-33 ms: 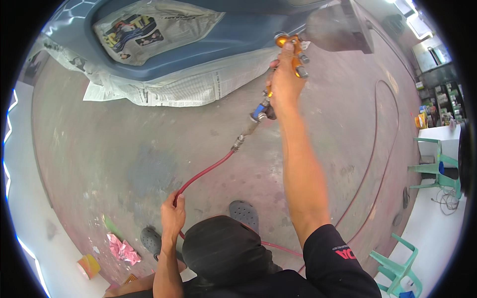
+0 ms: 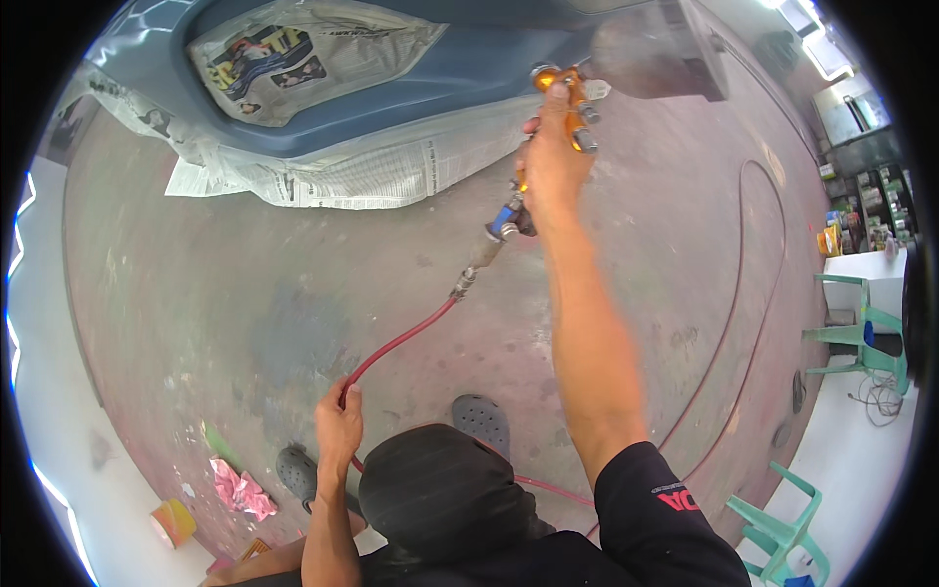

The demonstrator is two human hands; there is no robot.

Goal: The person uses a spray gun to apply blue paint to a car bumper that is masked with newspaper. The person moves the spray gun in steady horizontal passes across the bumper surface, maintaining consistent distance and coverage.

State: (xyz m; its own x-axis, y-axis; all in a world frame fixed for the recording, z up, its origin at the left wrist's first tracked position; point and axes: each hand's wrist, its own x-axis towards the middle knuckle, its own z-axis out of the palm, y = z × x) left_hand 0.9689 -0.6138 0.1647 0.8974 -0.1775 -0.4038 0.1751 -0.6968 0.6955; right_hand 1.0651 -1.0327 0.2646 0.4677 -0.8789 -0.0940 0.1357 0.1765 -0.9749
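Note:
My right hand point(image 2: 558, 161) is wrapped round the handle of a gold spray gun point(image 2: 559, 82), held out in front of a blue-grey car body panel point(image 2: 381, 98). A large translucent grey cup point(image 2: 650, 54) sits on the gun. Below the grip hang a fitting with a blue lever point(image 2: 504, 217) and a metal coupling, joined to a red air hose point(image 2: 406, 336). Lower down, my left hand point(image 2: 338, 423) is closed round this hose, keeping a stretch of it off the floor. Newspaper point(image 2: 362, 181) and plastic sheet cover the panel's opening and hang along its lower edge.
The hose also loops across the concrete floor point(image 2: 626, 293) on the right. Green plastic chairs point(image 2: 782, 523) and a shelf of cans point(image 2: 875, 205) stand along the right side. Crumpled pink paper point(image 2: 242, 491) and a yellow-orange tub point(image 2: 174, 525) lie at lower left.
My right hand and the spray gun have shifted slightly to the left along the panel. My left hand stays on the hose, almost unmoved.

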